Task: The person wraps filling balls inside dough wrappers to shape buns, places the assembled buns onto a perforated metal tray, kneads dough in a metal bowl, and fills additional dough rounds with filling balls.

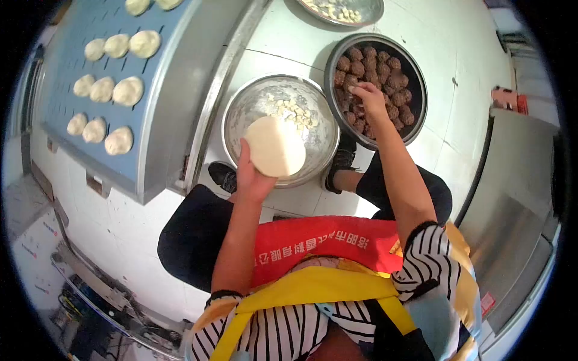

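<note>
My left hand (pixel 253 178) holds a flat round sheet of dough (pixel 276 146) by its lower left edge, thumb on top, above a metal bowl (pixel 241 108). Pale small pieces (pixel 292 111) and a floury coating show inside that bowl. To the right, a dark round pan (pixel 419 78) holds many brown filling balls (pixel 385 71). My right hand (pixel 369 101) reaches over this pan with its fingers pinched together at one of the brown balls. The hand partly hides that ball.
A second metal bowl (pixel 370 18) with pale pieces stands at the top. At upper left, a blue slotted conveyor belt (pixel 66 54) carries rows of round dough pieces (pixel 128 91), bordered by a metal frame (pixel 171 78). A steel cabinet (pixel 512 180) stands at right, on the tiled floor (pixel 283 36).
</note>
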A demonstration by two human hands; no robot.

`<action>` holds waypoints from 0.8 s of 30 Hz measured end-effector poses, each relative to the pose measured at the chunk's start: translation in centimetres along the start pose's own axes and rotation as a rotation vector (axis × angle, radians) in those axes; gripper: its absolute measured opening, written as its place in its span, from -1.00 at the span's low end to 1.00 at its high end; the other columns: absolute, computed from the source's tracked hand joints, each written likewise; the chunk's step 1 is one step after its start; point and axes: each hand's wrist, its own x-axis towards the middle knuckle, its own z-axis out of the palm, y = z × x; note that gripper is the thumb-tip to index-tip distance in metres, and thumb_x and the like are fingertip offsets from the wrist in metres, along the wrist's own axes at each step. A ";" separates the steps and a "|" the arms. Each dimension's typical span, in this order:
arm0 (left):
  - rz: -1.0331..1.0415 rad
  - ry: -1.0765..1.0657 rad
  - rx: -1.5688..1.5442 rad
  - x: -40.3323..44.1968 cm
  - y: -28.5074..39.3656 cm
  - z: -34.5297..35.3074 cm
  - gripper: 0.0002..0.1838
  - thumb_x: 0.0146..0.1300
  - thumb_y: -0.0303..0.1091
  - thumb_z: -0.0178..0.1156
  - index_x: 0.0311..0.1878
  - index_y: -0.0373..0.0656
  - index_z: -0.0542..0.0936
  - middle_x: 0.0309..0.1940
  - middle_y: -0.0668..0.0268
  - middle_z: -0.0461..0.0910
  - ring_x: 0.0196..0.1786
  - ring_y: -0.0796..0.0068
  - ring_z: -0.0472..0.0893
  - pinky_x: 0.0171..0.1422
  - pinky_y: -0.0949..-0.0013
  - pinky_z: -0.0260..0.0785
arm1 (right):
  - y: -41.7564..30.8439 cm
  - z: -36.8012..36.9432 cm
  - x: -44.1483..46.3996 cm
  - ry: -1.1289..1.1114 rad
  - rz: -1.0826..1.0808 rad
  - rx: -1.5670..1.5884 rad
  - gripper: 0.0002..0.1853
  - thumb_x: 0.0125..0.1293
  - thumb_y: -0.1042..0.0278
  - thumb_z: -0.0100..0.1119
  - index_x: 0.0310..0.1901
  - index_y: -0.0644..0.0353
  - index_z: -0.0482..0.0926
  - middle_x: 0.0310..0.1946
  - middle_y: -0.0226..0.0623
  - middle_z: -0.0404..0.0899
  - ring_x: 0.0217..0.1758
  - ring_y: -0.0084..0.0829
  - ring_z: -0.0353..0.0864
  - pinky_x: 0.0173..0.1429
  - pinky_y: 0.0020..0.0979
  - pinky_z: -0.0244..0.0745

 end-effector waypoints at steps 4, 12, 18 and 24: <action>0.008 -0.057 -0.004 -1.9 0.0 2.4 -0.24 0.37 0.31 -0.31 0.39 -0.11 0.19 0.32 0.14 0.29 0.36 0.13 0.29 0.43 -0.01 0.13 | -8.4 4.7 -12.6 -0.487 -0.397 -0.308 -0.52 0.01 0.24 0.39 0.00 0.18 0.55 -0.14 -0.30 0.58 -0.13 -0.42 0.56 -0.09 -0.42 0.46; 0.075 -0.302 0.084 -7.8 1.3 2.2 -0.42 0.38 -0.11 0.06 0.34 -0.22 0.21 0.23 0.08 0.35 0.30 0.17 0.35 0.38 0.09 0.23 | -8.6 9.2 -24.7 -0.556 -0.900 -0.644 -0.47 -0.07 0.40 0.42 0.01 0.22 0.51 -0.08 -0.09 0.53 -0.06 -0.12 0.58 -0.02 -0.24 0.49; 0.272 -0.294 0.432 -11.8 1.5 3.1 -0.50 0.18 -0.54 0.16 0.22 -0.25 0.35 0.09 0.16 0.47 0.12 0.27 0.52 0.24 0.19 0.39 | -9.1 9.2 -27.2 -0.449 -1.012 -0.555 -0.57 0.00 0.45 0.38 -0.03 0.25 0.54 -0.16 -0.23 0.58 -0.20 -0.31 0.59 -0.13 -0.35 0.50; 0.184 -0.308 0.281 -14.7 0.6 3.2 -0.48 0.14 -0.50 0.21 0.21 -0.27 0.38 0.00 0.20 0.54 0.06 0.33 0.56 0.16 0.24 0.43 | -7.9 7.7 -24.0 -0.743 -0.137 -0.126 -0.83 0.21 0.38 0.27 -0.26 0.32 0.62 -0.52 -0.39 0.51 -0.59 -0.60 0.42 -0.43 -0.55 0.39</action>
